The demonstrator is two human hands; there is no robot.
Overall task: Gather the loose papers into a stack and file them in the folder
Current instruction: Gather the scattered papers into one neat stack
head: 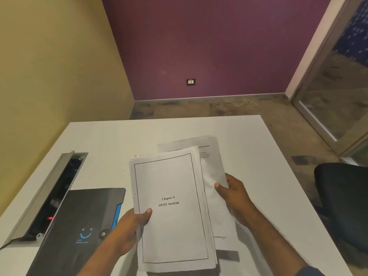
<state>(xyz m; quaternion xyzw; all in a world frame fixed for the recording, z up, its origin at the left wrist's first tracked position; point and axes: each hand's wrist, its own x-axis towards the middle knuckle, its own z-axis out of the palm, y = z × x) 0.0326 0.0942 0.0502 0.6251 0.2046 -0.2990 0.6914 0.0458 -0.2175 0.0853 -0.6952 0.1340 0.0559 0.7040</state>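
Both hands are holding paper above the white table. Left hand is pinching the main stack at its near-left edge, thumb lying on the top sheet ("Chapter 4 / SWOT Analysis"), fingers under. Right hand is gripping the offset sheets at their right edge, thumb on top; these are fanning out to the right and far side of the stack, not yet squared w/ it.

Stack's long axis is running near-to-far, tilted a little to the right at the far end. Edges are uneven, esp. along the right side and near corner.

Folder is lying closed on the table, to the left of the stack and just beside the left hand, snap flap facing the papers. Long axis approx. parallel to the stack's. Left hand is the nearer one to it; right hand is well apart, w/ the stack between.

Judgement: gathering is nearly done, filing not begun. Next move probably calling for squaring the offset sheets into the stack, then travel leftward to the folder, which needs opening first. Risk: loose sheets slipping while one hand is freeing itself.
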